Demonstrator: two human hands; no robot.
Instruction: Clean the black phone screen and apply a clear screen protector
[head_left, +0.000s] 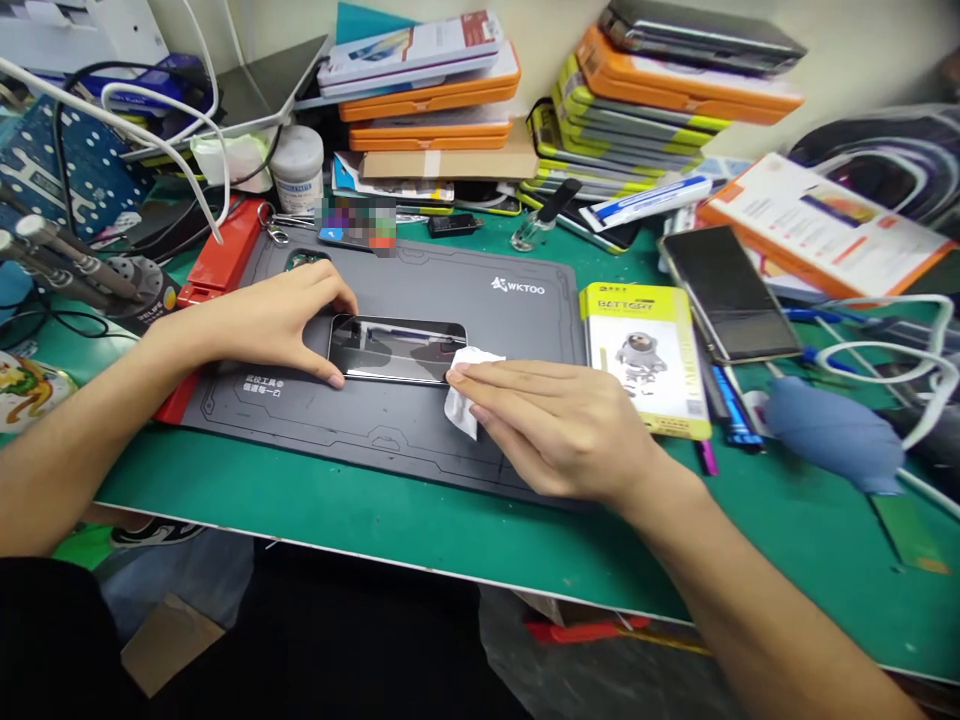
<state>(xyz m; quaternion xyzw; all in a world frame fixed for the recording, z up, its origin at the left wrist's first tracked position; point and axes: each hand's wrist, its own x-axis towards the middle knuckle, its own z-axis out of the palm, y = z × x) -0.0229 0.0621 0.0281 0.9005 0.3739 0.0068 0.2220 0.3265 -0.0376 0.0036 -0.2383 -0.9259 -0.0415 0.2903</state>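
A smartphone (397,349) lies screen up on a grey work mat (390,410), its dark glass reflecting the surroundings. My left hand (289,320) braces the phone's left end, thumb at the lower corner and index finger at the upper one. Pinched in the fingers of my right hand (562,425) is a crumpled white wipe (465,405), which is at the phone's lower right corner. Behind my left hand, a dark part with a camera-like cutout (306,258) is partly hidden.
Right of the mat lie a yellow battery box (646,360), a second phone (727,290) and a blue air blower (832,425). A glass bottle (536,228) with a black cap stands behind. Orange cases (435,95) are stacked at the back; a red holder (225,245) borders the mat's left.
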